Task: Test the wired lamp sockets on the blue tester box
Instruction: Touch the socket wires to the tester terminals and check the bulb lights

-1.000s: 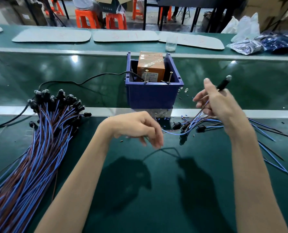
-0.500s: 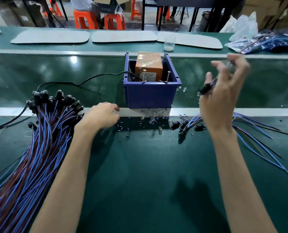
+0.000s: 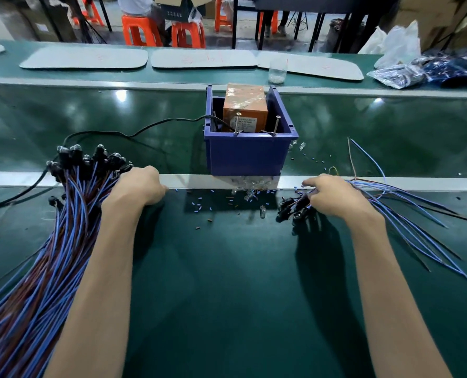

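Blue-wired sockets (image 3: 90, 162) meet our left hand (image 3: 138, 186) and right hand (image 3: 333, 197) between tests, grips untellable; next, one reaches the tester box (image 3: 250, 156).

The mat (image 3: 227, 282) lay bare down the middle, from the near edge to the rail (image 3: 188, 181), a wide lane for a hand. Ahead the box (image 3: 250, 156) stood at the rail, loose bulbs (image 3: 250, 186) strewn at its foot. The wire bundle (image 3: 63, 227) filled the left side; spread wires (image 3: 417, 214) and sockets (image 3: 289, 211) crowded the right. A black cable (image 3: 134, 133) crossed the far belt (image 3: 363, 137) left of the box.
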{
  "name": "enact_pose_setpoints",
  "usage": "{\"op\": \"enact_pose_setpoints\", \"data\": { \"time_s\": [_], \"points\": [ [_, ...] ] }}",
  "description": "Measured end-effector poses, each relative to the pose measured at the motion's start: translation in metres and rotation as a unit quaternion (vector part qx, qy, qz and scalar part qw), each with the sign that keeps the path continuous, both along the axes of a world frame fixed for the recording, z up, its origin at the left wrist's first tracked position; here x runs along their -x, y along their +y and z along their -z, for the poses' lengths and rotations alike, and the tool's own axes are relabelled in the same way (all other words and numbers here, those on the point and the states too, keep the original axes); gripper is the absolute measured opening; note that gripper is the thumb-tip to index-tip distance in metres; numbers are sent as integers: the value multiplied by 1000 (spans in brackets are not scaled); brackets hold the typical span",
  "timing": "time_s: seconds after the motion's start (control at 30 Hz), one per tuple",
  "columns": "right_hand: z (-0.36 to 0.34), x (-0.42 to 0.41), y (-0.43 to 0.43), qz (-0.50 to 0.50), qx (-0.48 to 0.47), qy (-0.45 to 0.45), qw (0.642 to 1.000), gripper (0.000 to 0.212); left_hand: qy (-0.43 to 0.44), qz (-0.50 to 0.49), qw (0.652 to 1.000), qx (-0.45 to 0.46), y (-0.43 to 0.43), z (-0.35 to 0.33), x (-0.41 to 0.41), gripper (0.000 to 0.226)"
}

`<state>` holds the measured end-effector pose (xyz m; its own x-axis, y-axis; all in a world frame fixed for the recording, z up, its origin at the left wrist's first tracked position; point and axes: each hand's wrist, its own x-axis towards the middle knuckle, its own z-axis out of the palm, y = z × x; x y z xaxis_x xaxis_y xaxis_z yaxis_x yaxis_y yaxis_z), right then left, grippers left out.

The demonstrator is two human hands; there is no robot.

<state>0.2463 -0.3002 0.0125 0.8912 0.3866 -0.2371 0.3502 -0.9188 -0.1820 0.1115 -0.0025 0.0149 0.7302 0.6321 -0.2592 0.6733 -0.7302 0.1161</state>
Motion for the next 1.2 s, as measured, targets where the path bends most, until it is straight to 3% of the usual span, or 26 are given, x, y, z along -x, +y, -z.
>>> {"op": "enact_pose_setpoints", "data": {
  "time_s": [0.1, 0.2, 0.3, 0.37, 0.47, 0.57, 0.7, 0.77, 0.8, 0.83, 0.9, 0.93, 0.97, 1.0, 1.1, 1.2],
  "points": [
    [-3, 2, 0, 3, -43, -6, 999, 39, -29, 2, 999, 15, -6, -11, 1, 29],
    [-13, 9, 6, -48, -167, 6, 985, 32, -90, 19, 995, 30, -20, -34, 4, 23],
    [-24, 25, 15, -123, -313, 113, 935, 25, -180, 53, 980, 63, -50, -58, 7, 27],
    [-28, 36, 23, -156, -396, 191, 885, 31, -264, 95, 955, 101, -77, -69, 6, 27],
    [-29, 49, 38, -181, -493, 230, 819, 36, -379, 175, 872, 255, -121, -74, 5, 13],
    [-26, 54, 42, -159, -565, 211, 782, 25, -414, 220, 775, 423, -151, -68, 5, 18],
    [-27, 48, 36, -161, -621, 270, 718, 10, -534, 177, 634, 530, -164, -63, 2, 29],
    [-30, 47, 37, -126, -649, 248, 708, 15, -562, 131, 578, 577, -159, -64, 0, 24],
    [-31, 46, 38, -96, -662, 220, 710, 22, -554, 110, 570, 597, -155, -63, -1, 19],
    [-32, 45, 39, -61, -673, 194, 711, 31, -519, 95, 589, 612, -152, -62, -2, 21],
    [-35, 44, 39, -4, -690, 179, 702, 48, -369, 82, 682, 627, -148, -55, -6, 51],
    [-36, 42, 37, 5, -689, 184, 701, 55, -287, 64, 709, 641, -149, -51, -8, 65],
    [-38, 41, 35, -2, -677, 186, 712, 60, -236, 31, 703, 670, -149, -46, -10, 74],
    [-39, 40, 33, -17, -657, 180, 732, 64, -225, -22, 667, 710, -151, -40, -13, 78],
    [-41, 40, 29, -58, -601, 149, 783, 71, -315, -228, 477, 788, -149, -28, -21, 68],
    [-40, 41, 24, -83, -592, 158, 786, 71, -408, -335, 378, 761, -135, -24, -26, 51]
  ]
}}
